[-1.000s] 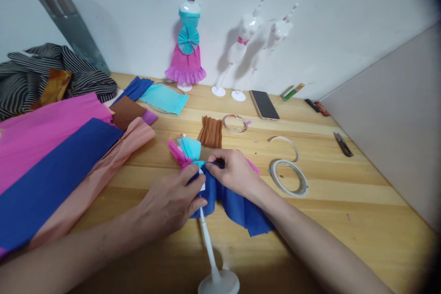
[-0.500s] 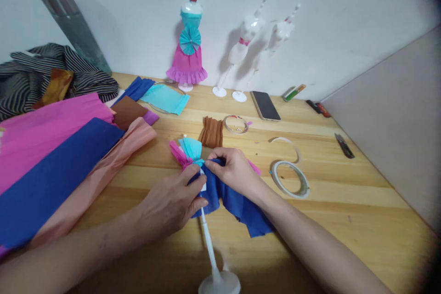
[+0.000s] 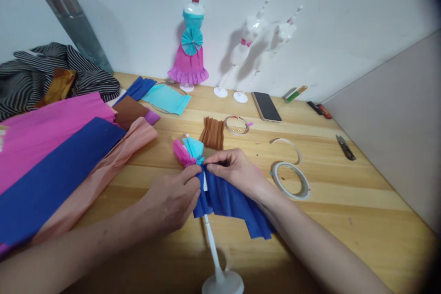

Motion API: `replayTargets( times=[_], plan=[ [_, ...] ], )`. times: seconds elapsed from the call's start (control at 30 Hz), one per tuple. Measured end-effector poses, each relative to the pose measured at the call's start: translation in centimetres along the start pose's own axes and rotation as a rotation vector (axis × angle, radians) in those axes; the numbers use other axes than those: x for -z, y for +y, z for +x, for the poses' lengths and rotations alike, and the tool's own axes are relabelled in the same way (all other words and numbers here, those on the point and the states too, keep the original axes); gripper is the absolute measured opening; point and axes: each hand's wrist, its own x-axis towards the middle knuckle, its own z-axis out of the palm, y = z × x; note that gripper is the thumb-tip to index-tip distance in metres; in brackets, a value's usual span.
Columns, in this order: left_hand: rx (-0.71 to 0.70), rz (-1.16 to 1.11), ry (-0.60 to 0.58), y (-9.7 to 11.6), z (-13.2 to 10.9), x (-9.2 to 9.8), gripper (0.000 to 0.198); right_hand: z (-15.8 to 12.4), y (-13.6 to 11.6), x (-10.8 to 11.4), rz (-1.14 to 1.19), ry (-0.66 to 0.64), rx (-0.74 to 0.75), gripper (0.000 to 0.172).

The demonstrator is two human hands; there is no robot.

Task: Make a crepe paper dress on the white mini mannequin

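A small white dress-form stand rises from its round base close to me. Its upper part wears a pink and turquoise crepe-paper top. At the waist, a pleated dark blue crepe-paper strip hangs down, with a white sliver of the form showing in a gap. My left hand pinches the strip's left edge against the form. My right hand is closed on the upper edge of the strip, just right of the waist, its other fingers curled. The fingertips hide part of the strip's top edge.
Behind stand a dressed mini mannequin and two bare ones. A double-sided tape roll, phone, cutter and brown pleated piece lie on the table. Coloured paper sheets cover the left side.
My left fingers have shifted up to the waist and their grip has tightened near the blue strip's top. The strip's left part now hangs straighter, and the stand has moved slightly right in view.
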Motion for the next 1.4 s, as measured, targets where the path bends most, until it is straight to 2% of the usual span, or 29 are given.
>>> replayTargets(
  times=[0.1,0.23,0.37,0.47,0.67,0.87,1.03,1.27,1.4],
  plan=[
    [-0.043,0.062,0.012,0.0,0.0,0.0,0.028,0.0,0.2,0.0,0.035,0.031,0.008,0.015],
    [-0.024,0.087,0.034,0.1,-0.1,0.1,0.027,0.0,0.4,-0.1,0.056,0.035,0.028,0.014],
    [0.023,0.022,0.056,-0.2,-0.2,0.1,0.023,-0.1,0.2,0.2,0.071,0.042,0.041,0.015],
    [0.041,-0.025,0.018,-0.6,-0.3,-0.2,0.021,-0.1,0.0,0.5,0.072,0.061,0.047,0.018],
    [0.025,-0.048,-0.037,-1.2,-0.8,-1.3,0.046,-0.2,-0.1,0.7,0.031,0.038,0.079,0.020],
    [0.062,0.049,-0.161,-1.0,-0.9,-1.8,0.058,-0.3,-0.4,0.9,0.070,0.026,0.060,0.023],
    [0.045,0.061,-0.203,-0.8,-0.6,-1.5,0.064,-0.3,-0.8,0.9,0.200,-0.002,-0.022,0.028],
    [0.026,0.038,-0.151,-0.8,-0.8,-1.3,0.053,0.1,0.2,0.2,0.409,0.073,-0.087,0.030],
    [0.014,-0.035,-0.069,-1.1,-0.7,-1.4,0.048,0.2,0.5,-0.3,0.455,0.103,-0.103,0.027]
  ],
)
